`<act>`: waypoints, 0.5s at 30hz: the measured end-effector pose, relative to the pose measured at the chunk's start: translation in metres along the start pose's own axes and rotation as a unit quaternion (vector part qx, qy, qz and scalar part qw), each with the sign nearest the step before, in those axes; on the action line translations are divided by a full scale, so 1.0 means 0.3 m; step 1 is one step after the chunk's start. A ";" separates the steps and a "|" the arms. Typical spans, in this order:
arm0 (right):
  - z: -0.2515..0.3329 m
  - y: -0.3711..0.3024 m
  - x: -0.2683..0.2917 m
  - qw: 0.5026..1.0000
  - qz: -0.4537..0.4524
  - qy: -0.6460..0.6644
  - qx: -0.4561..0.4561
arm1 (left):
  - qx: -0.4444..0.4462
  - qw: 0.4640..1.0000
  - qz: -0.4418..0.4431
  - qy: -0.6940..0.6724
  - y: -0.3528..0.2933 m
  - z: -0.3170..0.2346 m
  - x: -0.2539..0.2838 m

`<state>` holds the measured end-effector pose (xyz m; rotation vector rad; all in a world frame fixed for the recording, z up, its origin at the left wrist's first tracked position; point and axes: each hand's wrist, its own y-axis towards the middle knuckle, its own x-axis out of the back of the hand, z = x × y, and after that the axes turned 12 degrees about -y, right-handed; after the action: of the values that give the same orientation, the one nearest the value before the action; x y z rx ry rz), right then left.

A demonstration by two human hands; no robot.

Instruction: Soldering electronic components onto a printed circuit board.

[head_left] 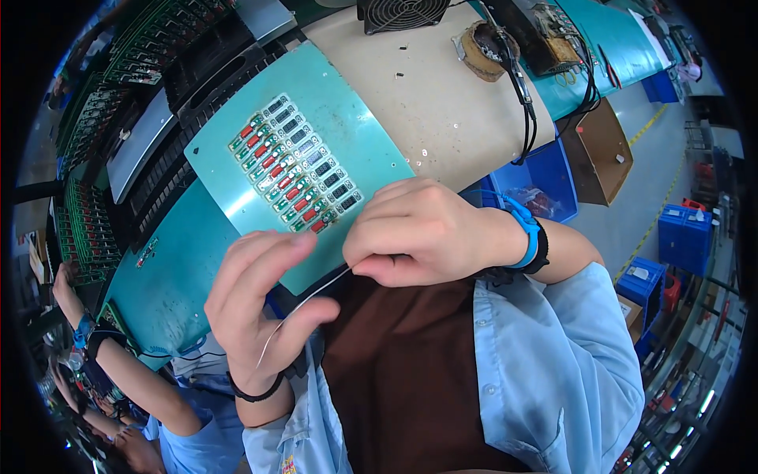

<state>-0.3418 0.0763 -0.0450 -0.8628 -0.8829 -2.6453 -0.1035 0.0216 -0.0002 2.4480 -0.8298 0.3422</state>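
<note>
My right hand [426, 233], with a blue strap at its wrist, pinches one end of a thin silvery wire [328, 283] between thumb and curled fingers. From there the wire runs down to the left, across the palm side of my left hand [257, 308]. That hand is open, thumb spread away from the fingers. Just beyond both hands lies a panel of small circuit boards [298, 166] with red parts along one side and dark parts along the other. It rests on a teal plate [332, 91].
A round hollowed block [483, 54] and a black fan [401, 14] stand at the back of the tan work surface [426, 103]. Black cables hang by a blue bin [558, 174] and a cardboard box [606, 150]. Another person's forearm [138, 379] reaches in at left, near racked circuit boards [83, 225].
</note>
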 end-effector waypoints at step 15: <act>-0.005 -0.015 -0.011 0.999 -0.039 0.000 0.004 | -0.101 0.995 0.012 0.015 0.001 0.024 -0.008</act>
<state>-0.3413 0.0790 -0.0500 -0.8445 -0.9438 -2.7053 -0.1050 0.0185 -0.0071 2.2420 -0.8385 0.2868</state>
